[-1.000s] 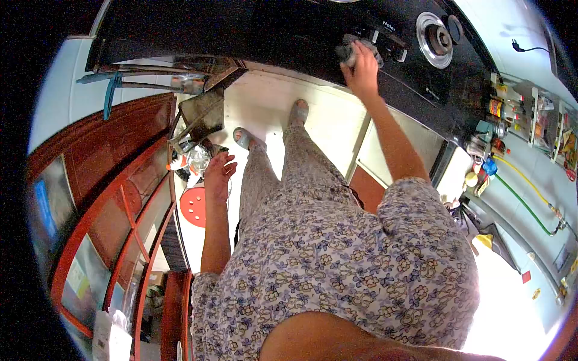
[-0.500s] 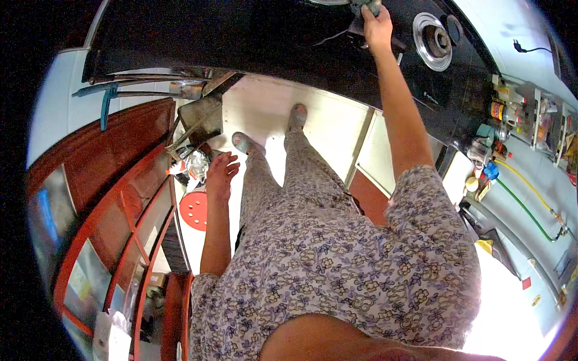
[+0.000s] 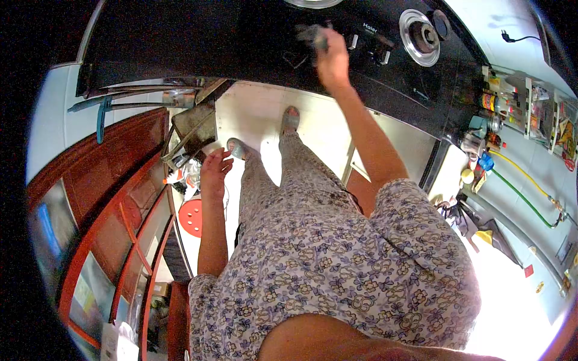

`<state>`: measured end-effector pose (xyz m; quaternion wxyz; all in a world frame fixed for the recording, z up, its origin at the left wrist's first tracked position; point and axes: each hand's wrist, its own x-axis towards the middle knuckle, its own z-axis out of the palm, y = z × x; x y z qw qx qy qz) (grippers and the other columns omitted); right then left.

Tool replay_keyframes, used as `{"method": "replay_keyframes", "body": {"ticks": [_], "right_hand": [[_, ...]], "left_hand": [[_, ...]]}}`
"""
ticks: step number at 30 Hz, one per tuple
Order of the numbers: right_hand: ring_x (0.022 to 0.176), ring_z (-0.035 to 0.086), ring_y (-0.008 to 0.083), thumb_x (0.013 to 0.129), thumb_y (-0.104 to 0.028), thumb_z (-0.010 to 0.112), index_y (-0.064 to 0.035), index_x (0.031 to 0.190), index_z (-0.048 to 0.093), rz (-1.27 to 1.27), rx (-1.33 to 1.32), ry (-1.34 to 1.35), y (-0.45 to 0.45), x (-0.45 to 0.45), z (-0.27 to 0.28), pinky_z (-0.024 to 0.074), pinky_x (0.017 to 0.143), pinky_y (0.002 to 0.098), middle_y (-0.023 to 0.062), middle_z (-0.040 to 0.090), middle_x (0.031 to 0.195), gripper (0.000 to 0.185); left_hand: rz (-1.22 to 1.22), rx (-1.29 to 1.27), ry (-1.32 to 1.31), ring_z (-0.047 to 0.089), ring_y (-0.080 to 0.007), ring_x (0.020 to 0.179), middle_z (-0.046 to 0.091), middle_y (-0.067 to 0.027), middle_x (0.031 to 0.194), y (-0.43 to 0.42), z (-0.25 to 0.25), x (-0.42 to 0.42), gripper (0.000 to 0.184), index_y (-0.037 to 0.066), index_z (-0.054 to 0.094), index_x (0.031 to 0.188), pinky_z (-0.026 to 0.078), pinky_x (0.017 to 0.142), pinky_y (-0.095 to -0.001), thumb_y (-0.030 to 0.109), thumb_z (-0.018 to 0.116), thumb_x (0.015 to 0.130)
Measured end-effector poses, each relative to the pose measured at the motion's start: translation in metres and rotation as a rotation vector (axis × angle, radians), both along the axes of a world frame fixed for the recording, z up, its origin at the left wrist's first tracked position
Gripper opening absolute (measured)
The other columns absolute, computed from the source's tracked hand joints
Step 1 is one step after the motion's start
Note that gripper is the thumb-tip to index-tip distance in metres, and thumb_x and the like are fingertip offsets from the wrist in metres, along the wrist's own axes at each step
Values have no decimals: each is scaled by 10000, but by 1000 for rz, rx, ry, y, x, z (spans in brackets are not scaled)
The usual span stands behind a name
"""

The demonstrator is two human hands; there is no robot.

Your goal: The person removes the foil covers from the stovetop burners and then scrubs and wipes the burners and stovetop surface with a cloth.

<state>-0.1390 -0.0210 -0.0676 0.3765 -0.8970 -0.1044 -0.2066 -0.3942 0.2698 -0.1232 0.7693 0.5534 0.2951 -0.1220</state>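
Landmark: burner (image 3: 419, 37), on the black stove top (image 3: 253, 42).

Right hand (image 3: 333, 59): left of burner, over the stove top, fingers closed on a crumpled grey cloth (image 3: 313, 36). Cloth and fingertips are blurred; can't tell if the cloth is touching the surface.

Knobs (image 3: 383, 57) sit between right hand and burner, near the "Haier" lettering (image 3: 369, 28). Dark round disc (image 3: 441, 24) just beside burner, on its right.

Left hand (image 3: 215, 169): well apart from burner, to its left and nearer the body. Fingers loosely curled, half open, nothing seen in it. Nearest item is the red round seat (image 3: 191, 218), also left of burner.
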Motion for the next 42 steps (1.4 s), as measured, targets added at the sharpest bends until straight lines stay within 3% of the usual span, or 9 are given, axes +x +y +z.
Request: {"method": "replay_keyframes", "body": {"ticks": [5,14,17,22,25,26,29,35,42], "right_hand": [[1107,450,328,667,42,608,-36,1107,478,-33,-333,-240,-35,-3,-31,339,968,427,131,496,1171,465],[929,565,291,751,-32,620,-22,1066,544,35,198,59,22,-5,-2,450,817,343,153,579,1039,325],[778,553,155,783,-101,600,-5,1072,560,-108,379,141,-13,37,17,452,744,298,93,638,876,307],[824,527,138,818,-110,570,-11,1071,561,-213,617,316,-102,134,15,416,760,285,54,604,906,272],[885,550,213,820,-166,565,-45,1104,553,-84,253,366,-115,169,-3,414,798,326,65,603,947,309],[1056,500,295,811,-265,576,-74,1171,507,-124,-240,208,-137,206,-69,382,896,372,113,552,1125,413],[1198,368,352,796,-383,543,-61,1243,421,-316,-444,196,-54,183,-61,319,995,444,151,411,1292,565],[1193,324,383,755,-277,626,-15,1243,361,-360,-458,169,89,117,-63,289,977,496,173,372,1276,613],[1008,529,324,709,-31,626,-48,1052,567,223,-82,135,140,90,-29,426,889,375,135,565,1065,349]], "left_hand": [[30,-12,90,593,-167,759,606,-93,937,-2,-3,-11,251,31,518,1053,476,673,-262,224,527,892],[80,-134,145,596,-176,749,608,-103,935,-24,4,-6,261,11,516,1076,480,678,-271,186,517,882],[108,-174,160,595,-173,753,608,-102,938,-17,-2,1,261,13,515,1076,477,675,-267,187,526,882],[124,-134,204,596,-177,766,606,-106,943,-3,-6,2,284,17,515,1071,480,668,-260,224,543,879],[93,-107,181,600,-186,782,607,-111,957,8,-16,-4,304,20,516,1078,485,689,-286,247,545,877],[95,-106,193,601,-186,784,608,-111,956,10,-12,-1,306,20,516,1080,486,693,-291,249,543,879],[73,-119,220,601,-184,782,611,-107,942,28,-24,15,287,17,520,1079,487,693,-289,229,532,886],[24,-208,300,595,-226,828,597,-136,1019,58,-31,53,304,10,500,1117,485,716,-307,215,501,892],[66,-153,253,594,-211,811,594,-124,1018,51,-11,48,265,20,504,1098,479,695,-273,181,484,889]]}}
